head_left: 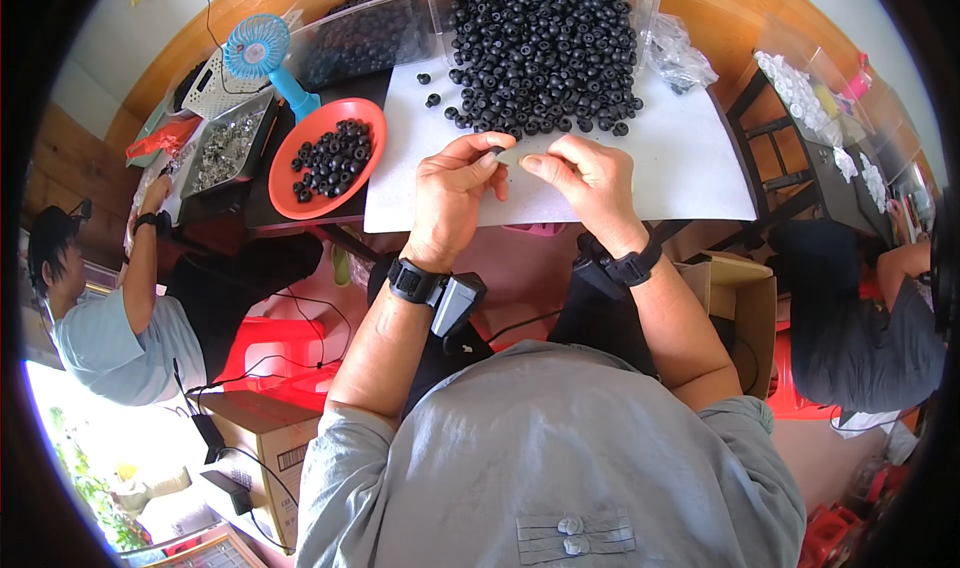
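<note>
A white sheet (690, 190) lies on the dark tabletop (262, 208), and both hands are above its near half. The left hand (448, 190) is pinched, thumb against forefinger, around a small dark piece (497, 150); the right hand (598, 180) is just beside it, thumb and forefinger brought together and the other fingers curled, and I cannot tell whether anything is between its fingertips. At the far part of the sheet a big heap of black beads (545, 48) sits between the walls of a clear tub (652, 13) and spills toward the hands, with a few loose beads (432, 100) to the left of the heap. Left of the sheet an orange bowl (322, 211) holds more black beads, and beyond the bowl stands a blue fan (257, 48). Further left of the sheet come a grey tray (264, 118) of small shiny parts and a white perforated basket (207, 90). Off the sheet's far left corner, a clear container (420, 40) also holds black pieces; by the far right corner rests a crumpled clear bag (682, 56). A co-worker (130, 333) sits well to the sheet's left, another (850, 303) well to its right.
</note>
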